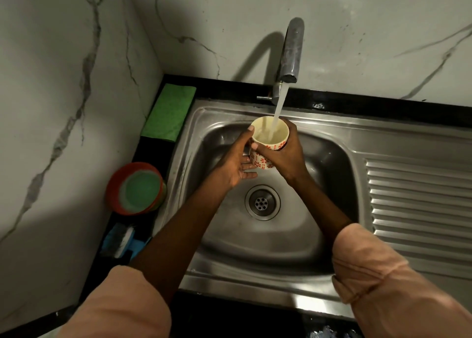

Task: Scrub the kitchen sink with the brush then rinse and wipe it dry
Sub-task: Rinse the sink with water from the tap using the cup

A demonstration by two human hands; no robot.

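A cream cup (265,156) with red flower marks is held upright over the steel sink (319,159), under the running tap (290,54). Water streams into it. My right hand (288,156) grips the cup's side from the right. My left hand (237,161) touches its left side, thumb at the rim, fingers fairly straight beneath. The blue scrub brush (122,240) lies on the black counter left of the sink. A folded green cloth (169,111) lies at the back left corner.
A round orange tub (136,188) holding a green scrub pad sits on the counter between cloth and brush. The drain (262,202) is uncovered. A ribbed drainboard (419,200) extends to the right. Marble walls close in at the left and behind.
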